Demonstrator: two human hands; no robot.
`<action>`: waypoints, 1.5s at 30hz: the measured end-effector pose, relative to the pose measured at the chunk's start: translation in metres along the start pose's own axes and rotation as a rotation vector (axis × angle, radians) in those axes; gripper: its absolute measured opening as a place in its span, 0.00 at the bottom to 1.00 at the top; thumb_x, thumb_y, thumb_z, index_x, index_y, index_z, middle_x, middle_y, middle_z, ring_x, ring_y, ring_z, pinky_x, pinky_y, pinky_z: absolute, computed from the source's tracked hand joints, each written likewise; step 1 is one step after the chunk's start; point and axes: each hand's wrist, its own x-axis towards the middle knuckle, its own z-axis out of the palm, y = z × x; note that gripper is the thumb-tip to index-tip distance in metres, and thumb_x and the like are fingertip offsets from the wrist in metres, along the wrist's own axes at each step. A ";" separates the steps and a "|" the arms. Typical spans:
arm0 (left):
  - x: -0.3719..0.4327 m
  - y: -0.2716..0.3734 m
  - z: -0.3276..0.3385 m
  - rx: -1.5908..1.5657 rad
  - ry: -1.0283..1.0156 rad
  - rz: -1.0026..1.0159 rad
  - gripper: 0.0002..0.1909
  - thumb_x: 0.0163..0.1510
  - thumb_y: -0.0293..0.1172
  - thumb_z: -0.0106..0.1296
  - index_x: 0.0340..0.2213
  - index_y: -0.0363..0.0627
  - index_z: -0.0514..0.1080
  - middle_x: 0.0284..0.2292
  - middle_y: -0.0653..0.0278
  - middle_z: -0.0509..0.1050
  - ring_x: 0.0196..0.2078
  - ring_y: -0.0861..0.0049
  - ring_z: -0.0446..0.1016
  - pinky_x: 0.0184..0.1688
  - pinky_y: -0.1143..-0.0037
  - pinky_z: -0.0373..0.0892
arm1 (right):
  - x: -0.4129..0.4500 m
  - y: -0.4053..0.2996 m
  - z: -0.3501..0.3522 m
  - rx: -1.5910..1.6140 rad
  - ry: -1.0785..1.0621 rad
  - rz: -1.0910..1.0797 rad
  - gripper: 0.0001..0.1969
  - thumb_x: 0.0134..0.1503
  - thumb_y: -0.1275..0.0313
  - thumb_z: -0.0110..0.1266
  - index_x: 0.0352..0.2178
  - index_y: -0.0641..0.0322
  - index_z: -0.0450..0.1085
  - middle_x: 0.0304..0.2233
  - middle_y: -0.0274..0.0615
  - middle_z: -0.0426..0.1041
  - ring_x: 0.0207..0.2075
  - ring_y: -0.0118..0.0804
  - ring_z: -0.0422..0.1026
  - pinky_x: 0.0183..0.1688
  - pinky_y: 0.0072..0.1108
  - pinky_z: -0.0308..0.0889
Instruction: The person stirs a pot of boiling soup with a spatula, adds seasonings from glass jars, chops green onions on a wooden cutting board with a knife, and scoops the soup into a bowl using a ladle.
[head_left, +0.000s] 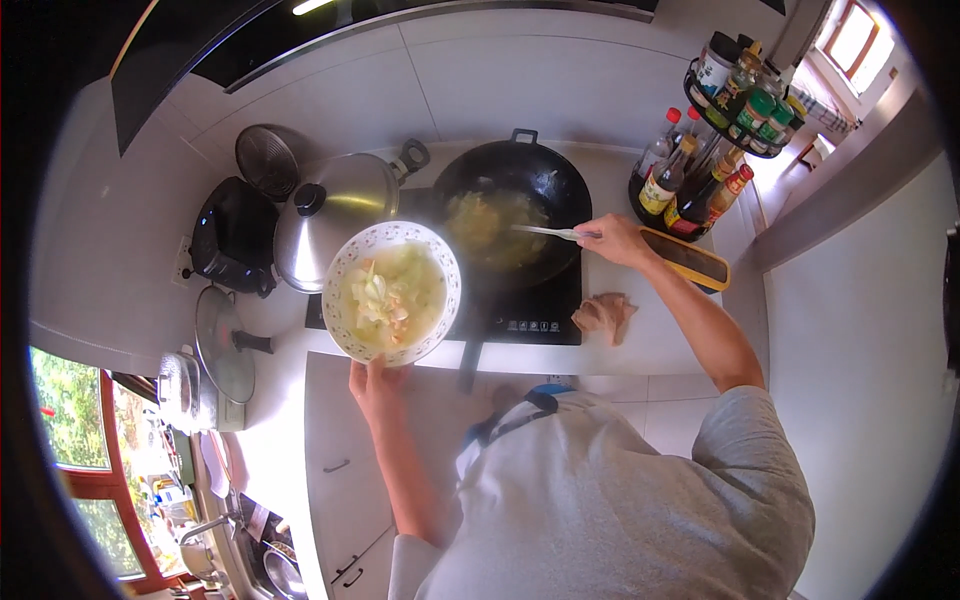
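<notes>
My left hand (379, 384) grips the near rim of a white patterned bowl (336, 304), held up to the left of the wok. Pale soup (394, 292) with greenish and pinkish pieces fills much of the bowl. My right hand (616, 238) is closed around the handle of a light-coloured utensil (544, 230); its far end reaches into the black wok (566, 176). In the wok lies a yellowish, brothy food (484, 225). The wok stands on a black induction cooktop (517, 311), and its long handle (470, 364) points toward me.
Behind the bowl stands a lidded steel pan (341, 187). Sauce bottles (667, 184) sit below a spice rack (739, 97) at the right. A yellow-edged container (690, 259) and a crumpled brownish wrap (606, 315) lie nearby. A glass lid (221, 345) leans at left; the sink (266, 555) is lower left.
</notes>
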 end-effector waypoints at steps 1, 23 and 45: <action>0.000 -0.001 -0.004 0.007 0.000 -0.001 0.15 0.69 0.23 0.49 0.55 0.33 0.71 0.43 0.52 0.83 0.39 0.69 0.87 0.41 0.68 0.88 | -0.005 -0.002 0.003 0.006 -0.001 0.003 0.17 0.60 0.59 0.68 0.49 0.48 0.85 0.41 0.50 0.86 0.43 0.53 0.84 0.47 0.37 0.77; 0.043 -0.033 -0.002 -0.006 -0.239 -0.074 0.17 0.70 0.26 0.47 0.57 0.36 0.70 0.47 0.50 0.84 0.43 0.61 0.88 0.46 0.62 0.87 | -0.059 -0.063 -0.112 -0.041 0.071 0.090 0.19 0.59 0.63 0.69 0.48 0.62 0.84 0.39 0.53 0.86 0.42 0.46 0.86 0.47 0.30 0.77; 0.077 -0.044 0.034 -0.035 -0.408 -0.166 0.16 0.71 0.24 0.44 0.56 0.29 0.68 0.48 0.46 0.82 0.47 0.57 0.87 0.50 0.61 0.86 | -0.118 -0.198 -0.099 -0.425 0.310 -0.280 0.16 0.59 0.66 0.70 0.50 0.53 0.85 0.36 0.44 0.86 0.36 0.45 0.84 0.39 0.33 0.78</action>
